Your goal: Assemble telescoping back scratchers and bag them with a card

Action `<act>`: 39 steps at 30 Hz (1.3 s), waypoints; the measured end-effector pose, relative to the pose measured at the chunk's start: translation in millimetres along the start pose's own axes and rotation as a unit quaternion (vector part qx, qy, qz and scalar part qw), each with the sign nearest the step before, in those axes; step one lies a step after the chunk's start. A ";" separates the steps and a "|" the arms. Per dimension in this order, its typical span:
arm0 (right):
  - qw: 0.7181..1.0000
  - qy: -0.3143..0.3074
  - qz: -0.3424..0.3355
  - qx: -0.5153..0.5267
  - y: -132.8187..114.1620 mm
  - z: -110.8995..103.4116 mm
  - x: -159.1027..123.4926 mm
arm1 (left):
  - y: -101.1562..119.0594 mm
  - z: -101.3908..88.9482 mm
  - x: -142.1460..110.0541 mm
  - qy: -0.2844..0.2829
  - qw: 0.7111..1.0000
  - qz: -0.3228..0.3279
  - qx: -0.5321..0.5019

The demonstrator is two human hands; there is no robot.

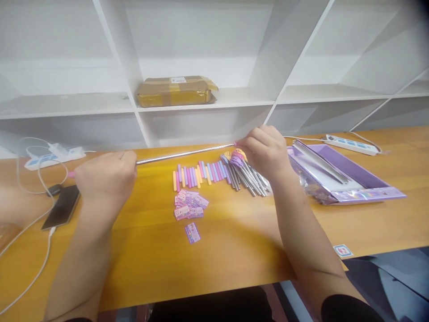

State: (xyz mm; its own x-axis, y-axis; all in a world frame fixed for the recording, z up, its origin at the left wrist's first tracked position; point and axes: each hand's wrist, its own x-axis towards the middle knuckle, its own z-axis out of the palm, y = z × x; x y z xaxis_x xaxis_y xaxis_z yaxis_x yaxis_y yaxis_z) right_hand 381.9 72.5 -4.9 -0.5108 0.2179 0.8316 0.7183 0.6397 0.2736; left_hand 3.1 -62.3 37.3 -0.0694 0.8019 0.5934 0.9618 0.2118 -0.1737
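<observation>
A thin silver telescopic rod (181, 155) is stretched out between my two hands above the desk. My left hand (105, 176) is wrapped in a fist around its thicker end, and a bit of pink pokes out beyond the fist. At the other end, my right hand (266, 150) pinches the rod's small pink tip. Below it lies a heap of silver rods (250, 176) with coloured tops (238, 157). A row of pastel sticks (197, 173) lies left of that heap. Nearer to me are several small printed cards (190, 205), with a single card (192, 233) apart from them.
A purple box (368, 179) with metal pieces and clear wrap stands at right. Power strips (351, 144) lie at both sides, with white cables and a dark phone (63, 206) at left. White shelving behind the wooden desk (150, 259) holds a taped parcel (176, 91).
</observation>
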 end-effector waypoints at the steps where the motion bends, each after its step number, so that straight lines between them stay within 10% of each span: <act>1: 1.000 -0.005 -0.004 0.005 -7.9 -1.3 2.7 | 3.8 0.6 -1.4 -0.010 1.000 0.002 -0.001; 7: 0.996 -0.075 -0.006 0.052 -60.7 -5.2 16.2 | 32.4 5.4 -12.4 -0.053 0.998 0.025 -0.039; 17: 0.994 -0.070 -0.003 0.084 -74.0 -14.1 15.9 | 48.1 2.9 -19.8 -0.073 0.996 0.043 -0.032; 24: 0.987 -0.055 -0.103 0.111 -139.2 -17.0 23.3 | 87.3 19.5 -34.8 -0.155 0.963 0.192 -0.108; 39: 0.965 -0.228 0.080 0.102 -83.0 -13.5 20.8 | 77.6 24.7 -16.1 -0.148 0.969 0.178 -0.090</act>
State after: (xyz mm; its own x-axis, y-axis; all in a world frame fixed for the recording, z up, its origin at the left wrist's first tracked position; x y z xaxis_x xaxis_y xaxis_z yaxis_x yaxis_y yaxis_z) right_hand 318.1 13.9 -3.8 -0.5898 0.5978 0.5429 0.7206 0.6931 0.0196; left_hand 72.4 -45.0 -5.2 0.2271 0.9372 0.2649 0.9676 -0.1862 -0.1707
